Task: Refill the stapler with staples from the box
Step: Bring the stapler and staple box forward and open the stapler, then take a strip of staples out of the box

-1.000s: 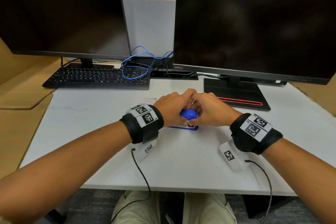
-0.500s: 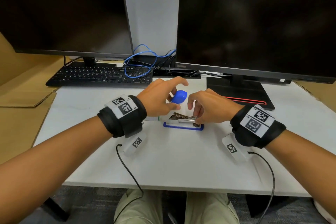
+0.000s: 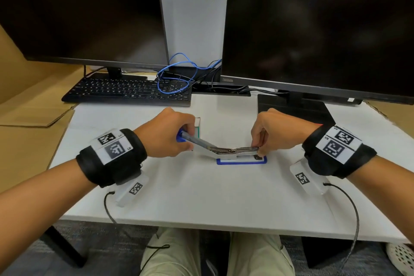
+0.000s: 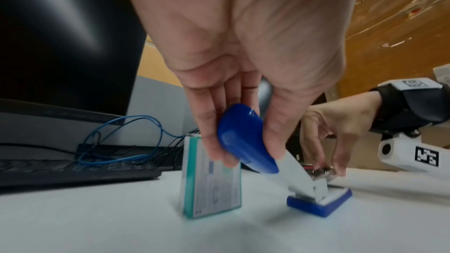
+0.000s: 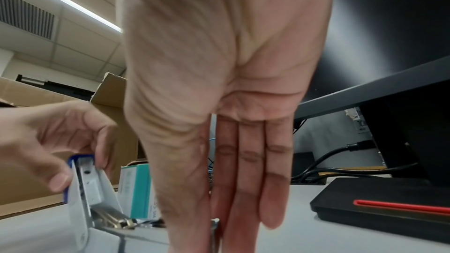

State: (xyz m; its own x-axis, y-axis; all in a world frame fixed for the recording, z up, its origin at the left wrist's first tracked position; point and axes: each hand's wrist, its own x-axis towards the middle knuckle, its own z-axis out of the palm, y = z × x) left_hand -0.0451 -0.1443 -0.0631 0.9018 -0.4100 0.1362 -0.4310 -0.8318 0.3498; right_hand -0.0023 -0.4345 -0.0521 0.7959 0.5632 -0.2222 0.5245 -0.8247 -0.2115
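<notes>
Left hand (image 3: pixel 165 134) holds stapler (image 3: pixel 226 150) lid open beside box (image 4: pixel 212 178).

Both forearms reach forward, wrists banded in black. The left hand (image 3: pixel 165 132) has its fingers (image 4: pixel 214 141) and thumb curled in a grip, knuckles up. The right hand (image 3: pixel 275 130), well apart from it, points its fingers (image 5: pixel 250 170) straight down, thumb pinching against them.

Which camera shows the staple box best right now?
The left wrist view: the staple box stands upright on the table, unobstructed, beside the stapler. The head view shows only its edge behind the left hand; the right wrist view shows part of one side.
</notes>
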